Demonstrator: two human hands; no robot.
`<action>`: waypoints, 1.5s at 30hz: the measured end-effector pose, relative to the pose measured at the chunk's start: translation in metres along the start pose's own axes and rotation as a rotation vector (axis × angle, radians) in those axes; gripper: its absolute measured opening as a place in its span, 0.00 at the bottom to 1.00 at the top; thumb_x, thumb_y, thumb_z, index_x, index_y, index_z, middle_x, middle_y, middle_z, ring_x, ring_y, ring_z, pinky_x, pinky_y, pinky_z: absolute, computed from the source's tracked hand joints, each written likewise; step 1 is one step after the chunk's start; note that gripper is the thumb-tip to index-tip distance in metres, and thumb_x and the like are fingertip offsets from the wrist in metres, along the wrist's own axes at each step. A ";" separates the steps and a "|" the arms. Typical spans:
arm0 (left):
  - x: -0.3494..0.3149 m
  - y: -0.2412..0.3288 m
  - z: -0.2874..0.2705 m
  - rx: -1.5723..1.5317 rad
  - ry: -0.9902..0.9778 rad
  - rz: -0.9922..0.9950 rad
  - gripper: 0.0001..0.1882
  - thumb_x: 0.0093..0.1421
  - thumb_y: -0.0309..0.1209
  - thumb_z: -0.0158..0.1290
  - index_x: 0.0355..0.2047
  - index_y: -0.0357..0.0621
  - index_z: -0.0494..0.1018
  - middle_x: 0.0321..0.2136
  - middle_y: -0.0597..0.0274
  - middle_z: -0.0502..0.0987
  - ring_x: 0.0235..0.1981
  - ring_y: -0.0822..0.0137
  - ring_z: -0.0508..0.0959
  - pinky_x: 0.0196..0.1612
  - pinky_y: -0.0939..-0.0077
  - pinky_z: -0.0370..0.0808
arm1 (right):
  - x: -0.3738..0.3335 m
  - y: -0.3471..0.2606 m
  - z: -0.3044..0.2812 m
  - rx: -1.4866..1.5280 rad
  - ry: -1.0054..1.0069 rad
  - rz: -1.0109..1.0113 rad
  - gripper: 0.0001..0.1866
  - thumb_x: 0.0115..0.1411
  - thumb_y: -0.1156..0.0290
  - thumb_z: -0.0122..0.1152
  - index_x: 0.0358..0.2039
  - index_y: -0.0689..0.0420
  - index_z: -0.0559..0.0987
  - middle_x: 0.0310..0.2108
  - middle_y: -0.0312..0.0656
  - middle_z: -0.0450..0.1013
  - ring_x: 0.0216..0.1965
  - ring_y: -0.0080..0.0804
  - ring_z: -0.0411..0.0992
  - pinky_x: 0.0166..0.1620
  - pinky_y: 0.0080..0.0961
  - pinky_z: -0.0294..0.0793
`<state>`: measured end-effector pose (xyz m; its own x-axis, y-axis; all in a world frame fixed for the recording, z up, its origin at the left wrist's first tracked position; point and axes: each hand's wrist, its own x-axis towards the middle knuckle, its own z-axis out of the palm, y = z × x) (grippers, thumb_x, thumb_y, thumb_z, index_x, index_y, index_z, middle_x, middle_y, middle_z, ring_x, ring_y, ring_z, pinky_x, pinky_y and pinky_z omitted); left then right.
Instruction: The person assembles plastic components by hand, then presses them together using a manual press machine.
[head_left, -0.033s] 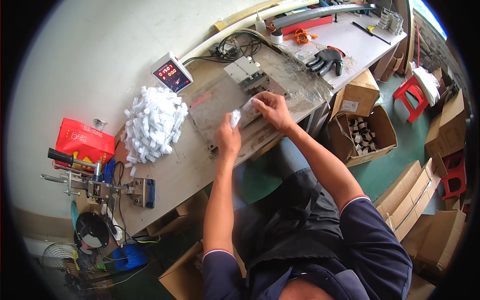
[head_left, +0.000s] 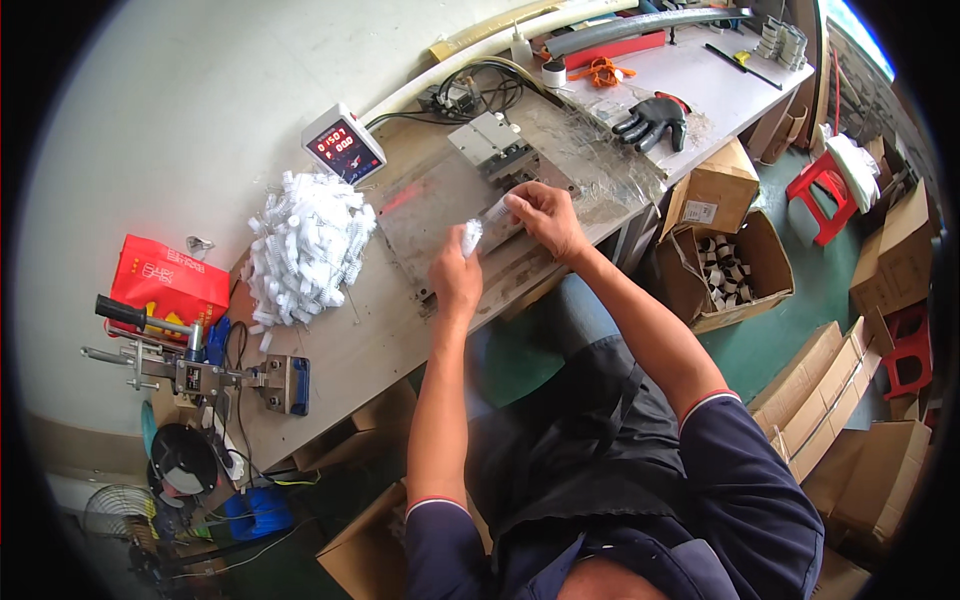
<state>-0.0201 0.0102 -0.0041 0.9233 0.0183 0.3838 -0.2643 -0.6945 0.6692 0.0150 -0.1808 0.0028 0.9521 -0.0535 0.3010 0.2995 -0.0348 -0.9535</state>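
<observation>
L grip (head_left: 456, 280) was closed round a white piece (head_left: 471, 237), top poking out of the fist; one pc or several, couldn't tell. R grip (head_left: 545, 220), narrow, had a small pale piece (head_left: 497, 210) pinched b/w thumb and fingers, just beside L. Both pcs were up over the metal plate (head_left: 425, 215), near-side of the metal block (head_left: 493, 145), w/ the big white heap (head_left: 310, 250) off to L on the table (head_left: 345, 365). Step in hand, I reckoned: two-handed pc handling. Next move, IMO, called for a steady R pinch, pc kept straight, L clear of the block.
</observation>
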 end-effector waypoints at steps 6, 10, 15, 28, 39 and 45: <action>-0.004 0.001 0.001 0.073 0.097 0.151 0.15 0.59 0.20 0.53 0.47 0.45 0.75 0.39 0.48 0.82 0.42 0.43 0.81 0.44 0.51 0.77 | 0.002 -0.002 -0.003 0.050 -0.045 0.131 0.11 0.66 0.68 0.64 0.36 0.65 0.82 0.23 0.35 0.77 0.23 0.19 0.71 0.28 0.22 0.71; -0.003 0.013 0.002 0.169 0.161 0.383 0.17 0.55 0.17 0.53 0.45 0.45 0.75 0.37 0.52 0.81 0.42 0.47 0.80 0.44 0.53 0.76 | 0.005 0.000 -0.006 0.054 -0.030 0.144 0.11 0.68 0.68 0.62 0.37 0.64 0.82 0.22 0.35 0.75 0.20 0.18 0.70 0.25 0.20 0.70; -0.004 0.016 0.005 0.295 0.096 0.475 0.15 0.56 0.20 0.53 0.45 0.40 0.74 0.35 0.53 0.79 0.40 0.49 0.78 0.46 0.56 0.76 | 0.001 0.003 0.000 -0.036 -0.136 0.059 0.10 0.68 0.68 0.63 0.36 0.64 0.82 0.21 0.34 0.74 0.20 0.17 0.69 0.25 0.21 0.68; -0.004 0.005 0.007 0.100 0.193 0.179 0.17 0.57 0.25 0.60 0.47 0.44 0.72 0.40 0.50 0.81 0.39 0.45 0.82 0.40 0.53 0.80 | 0.000 0.004 0.009 -0.235 -0.143 0.033 0.08 0.66 0.72 0.61 0.38 0.63 0.84 0.23 0.43 0.79 0.26 0.22 0.76 0.33 0.26 0.74; 0.016 -0.085 -0.112 0.613 0.311 -0.172 0.14 0.61 0.31 0.59 0.46 0.44 0.76 0.44 0.50 0.79 0.41 0.44 0.83 0.43 0.50 0.79 | 0.001 0.005 0.008 -0.408 -0.077 -0.104 0.09 0.63 0.65 0.65 0.36 0.58 0.84 0.22 0.46 0.79 0.25 0.39 0.80 0.34 0.33 0.77; 0.020 -0.107 -0.109 0.754 0.143 -0.215 0.14 0.61 0.30 0.58 0.47 0.44 0.74 0.44 0.49 0.79 0.41 0.43 0.83 0.45 0.50 0.79 | -0.001 0.006 0.010 -0.450 -0.081 -0.149 0.09 0.62 0.66 0.65 0.36 0.57 0.84 0.26 0.50 0.79 0.29 0.48 0.80 0.36 0.36 0.78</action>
<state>-0.0037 0.1631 0.0009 0.8742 0.2638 0.4078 0.2226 -0.9639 0.1463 0.0164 -0.1708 -0.0032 0.9081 0.0625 0.4141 0.3935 -0.4656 -0.7927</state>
